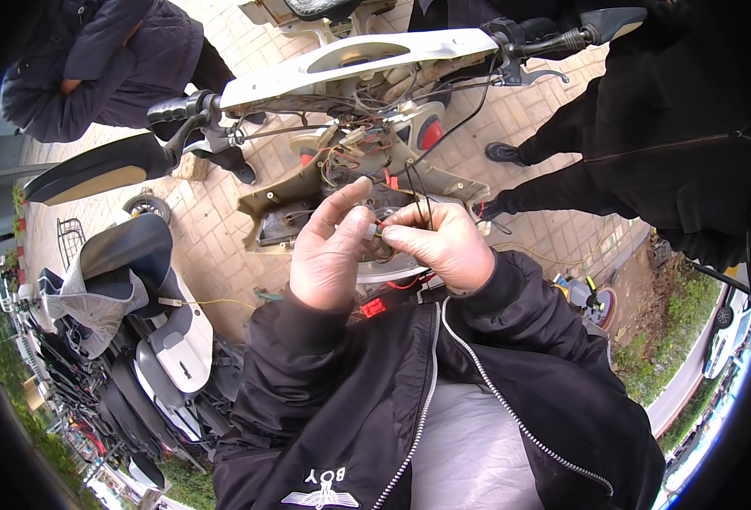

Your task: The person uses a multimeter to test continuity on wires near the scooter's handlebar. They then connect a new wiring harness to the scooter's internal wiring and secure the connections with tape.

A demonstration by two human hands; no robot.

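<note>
In the middle of the head view, my left hand grips a small whitish connector between thumb and fingers. Opposite it, my right hand pinches thin coloured wires at that connector, its fingertips close to those of my left. Both hands are over the opened body of a scooter, whose cream panels surround loose wiring. Dark cables hang down from the white handlebar cover behind my right fingers. A red part lies below my hands.
A person in a padded coat stands at upper left, another in black at right. Parked scooters crowd the lower left on brick paving. A grinder-like tool sits at right, near a strip of plants and a road.
</note>
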